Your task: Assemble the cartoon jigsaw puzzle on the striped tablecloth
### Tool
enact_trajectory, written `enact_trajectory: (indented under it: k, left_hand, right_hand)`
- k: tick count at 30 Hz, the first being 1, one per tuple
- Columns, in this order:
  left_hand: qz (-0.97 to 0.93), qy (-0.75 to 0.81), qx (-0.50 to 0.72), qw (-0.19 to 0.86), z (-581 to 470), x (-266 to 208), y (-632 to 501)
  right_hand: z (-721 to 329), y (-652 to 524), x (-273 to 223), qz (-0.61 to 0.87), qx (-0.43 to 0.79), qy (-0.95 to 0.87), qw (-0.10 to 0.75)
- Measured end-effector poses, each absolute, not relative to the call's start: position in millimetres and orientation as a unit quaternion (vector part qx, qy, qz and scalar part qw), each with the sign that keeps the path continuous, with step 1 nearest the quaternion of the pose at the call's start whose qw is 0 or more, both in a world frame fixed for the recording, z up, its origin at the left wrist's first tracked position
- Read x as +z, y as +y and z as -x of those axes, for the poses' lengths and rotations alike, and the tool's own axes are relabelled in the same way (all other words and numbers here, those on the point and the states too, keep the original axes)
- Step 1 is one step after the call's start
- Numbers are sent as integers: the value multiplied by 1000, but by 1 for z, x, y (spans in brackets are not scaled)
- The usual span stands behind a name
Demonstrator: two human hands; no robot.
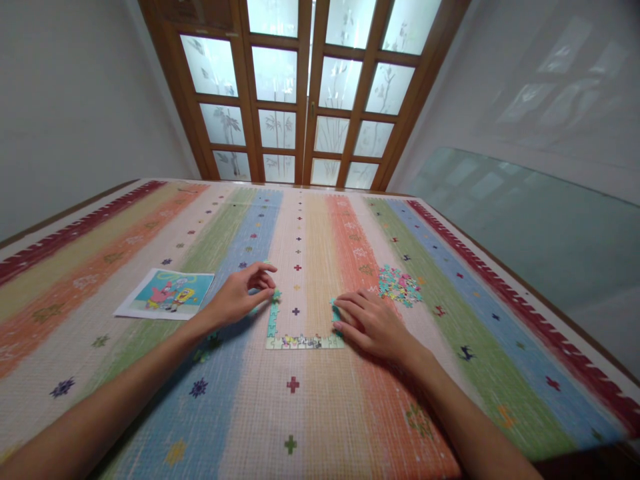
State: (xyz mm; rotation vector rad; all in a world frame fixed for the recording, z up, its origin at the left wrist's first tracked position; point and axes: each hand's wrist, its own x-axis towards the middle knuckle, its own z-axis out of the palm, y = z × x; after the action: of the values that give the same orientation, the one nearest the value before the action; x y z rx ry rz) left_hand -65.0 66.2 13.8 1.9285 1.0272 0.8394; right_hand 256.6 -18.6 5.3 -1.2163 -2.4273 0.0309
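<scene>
A U-shaped jigsaw border (305, 343) lies on the striped tablecloth in front of me, its bottom row joined to two turquoise side columns. My left hand (245, 293) is at the upper end of the left column, thumb and index finger apart, the thumb beside a turquoise jigsaw piece (277, 296). More pieces are partly hidden beneath that hand and its wrist. On the other side, my right hand (370, 323) rests with fingers extended at the right column (337, 320), covering part of it; its fingertips touch the pieces there.
A loose pile of jigsaw pieces (399, 285) lies beyond my right hand. To the left is a printed cartoon picture (175, 295) on white paper. The patterned tablecloth (295, 413) covers the table. Wooden doors with glass panes (275, 127) stand behind the far edge.
</scene>
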Motion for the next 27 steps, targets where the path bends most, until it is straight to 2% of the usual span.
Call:
enact_trajectory:
  k: [5, 10, 18, 27]
  left_hand:
    - [-781, 374, 310, 393, 54, 11, 62]
    - [-800, 378, 305, 352, 53, 1, 64]
    - [-857, 364, 297, 212, 64, 6, 59]
    - [-928, 288, 231, 48, 74, 1, 41]
  right_hand:
    - [-256, -19, 5, 435, 11, -875, 212]
    - [-256, -19, 5, 426, 17, -879, 215]
    - [-257, -18, 2, 423, 15, -879, 218]
    - [-257, -18, 3, 422, 18, -880, 216]
